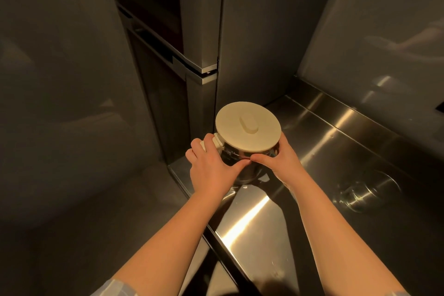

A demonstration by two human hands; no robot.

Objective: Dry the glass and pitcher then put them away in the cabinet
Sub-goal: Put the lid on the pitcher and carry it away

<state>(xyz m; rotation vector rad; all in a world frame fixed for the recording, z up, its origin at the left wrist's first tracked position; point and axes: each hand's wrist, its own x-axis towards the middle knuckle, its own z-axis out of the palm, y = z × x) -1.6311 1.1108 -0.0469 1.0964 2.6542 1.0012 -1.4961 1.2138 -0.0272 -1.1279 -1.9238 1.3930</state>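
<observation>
Pitcher [242, 168] first: it stands on your steel counter [319, 142] near the left end, close to the tall cabinet [254, 31], cream lid [248, 126] on top. Your left hand [211, 166] curls round the cream handle [211, 143], thumb lying along the metal body. Your right hand [278, 158] wraps the body's other side (thumb tips nearly meet). Right of the pitcher, well apart, sits the clear glass [355, 196].

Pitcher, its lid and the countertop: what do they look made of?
Pitcher: likely polished steel, though glass is possible; its wall gives mirror-like reflections. Lid: matte cream, probably plastic, no glare. Countertop: brushed stainless steel, streaked highlights. Both hands grip the pitcher.
</observation>
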